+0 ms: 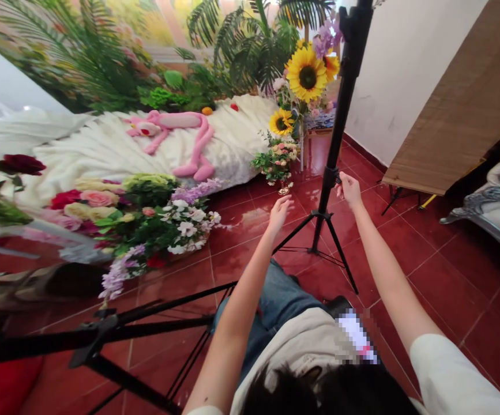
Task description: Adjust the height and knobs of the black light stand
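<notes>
My left hand [279, 213] is raised with its fingers apart, holding nothing, over the red tile floor [250, 230]. A small bouquet in a gold stand [276, 164] is the nearest object ahead of it, not touching it. My right hand [349, 190] is at a black tripod light stand [338, 127], its fingers pinched on a small clamp knob [338, 180] on the pole. The stand's legs spread on the floor in front of my lap.
A second black tripod stand [94, 340] lies low at the left. Large artificial flowers [158, 225] sit on a white fur throw [102, 144] with a pink plush panther [180, 120]. Sunflowers [307, 75], a woven panel [457, 109] and an ornate silver-trimmed seat [496, 207] stand beyond.
</notes>
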